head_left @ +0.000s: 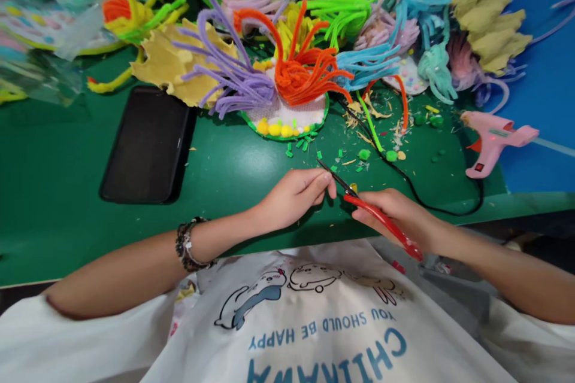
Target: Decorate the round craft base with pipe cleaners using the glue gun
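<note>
In the head view my right hand (398, 215) is closed around a pair of red-handled scissors (381, 218), whose dark blades point up and left. My left hand (299, 194) is pinched at the fingertips, right beside the blades; what it holds, if anything, is too small to make out. Small green cut bits (305, 143) lie on the table just beyond both hands. Behind them stands a round white decorated piece (291, 115) with a green rim and yellow pompoms, partly covered by an orange pipe-cleaner bundle (299, 78) and a purple one (251, 87).
A black phone (144, 146) lies at left on the green table (233, 176). At right, a pink glue gun (496, 137) sits with a black cable (411, 185) curving towards the middle. Pipe-cleaner bundles, yellow torn-edged pieces (179, 63) and plastic bags (54, 75) crowd the back.
</note>
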